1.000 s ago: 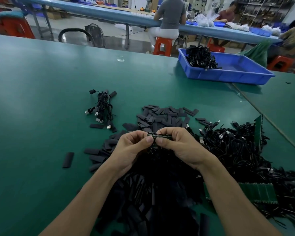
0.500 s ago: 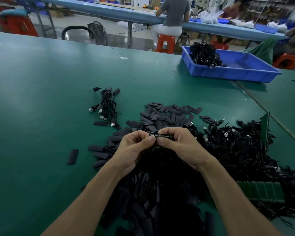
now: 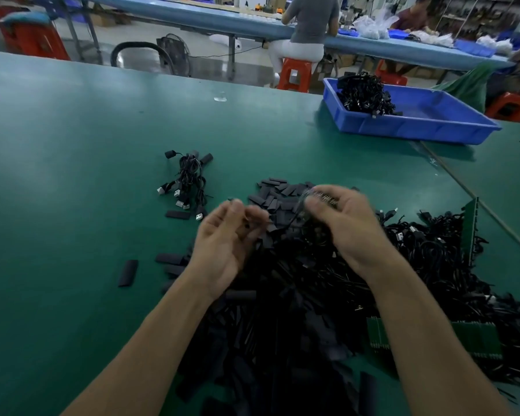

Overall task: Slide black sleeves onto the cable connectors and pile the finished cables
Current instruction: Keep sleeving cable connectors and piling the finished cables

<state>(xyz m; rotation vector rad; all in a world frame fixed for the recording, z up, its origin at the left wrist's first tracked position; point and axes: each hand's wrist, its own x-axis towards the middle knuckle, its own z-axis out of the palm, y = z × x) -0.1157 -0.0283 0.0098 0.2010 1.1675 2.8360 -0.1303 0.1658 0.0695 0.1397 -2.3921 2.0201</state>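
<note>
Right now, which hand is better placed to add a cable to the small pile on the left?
Left. The left hand is nearer the small cable pile. The right hand is farther off, over the loose sleeves, pinching a strip.

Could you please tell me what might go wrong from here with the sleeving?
1. The right hand pinches the connector piece right beside the tangled cable heap; the thin cable hanging from it might snag there.
2. Loose black sleeves lie close to the small cable pile, so finished and unfinished pieces may get mixed.
</note>
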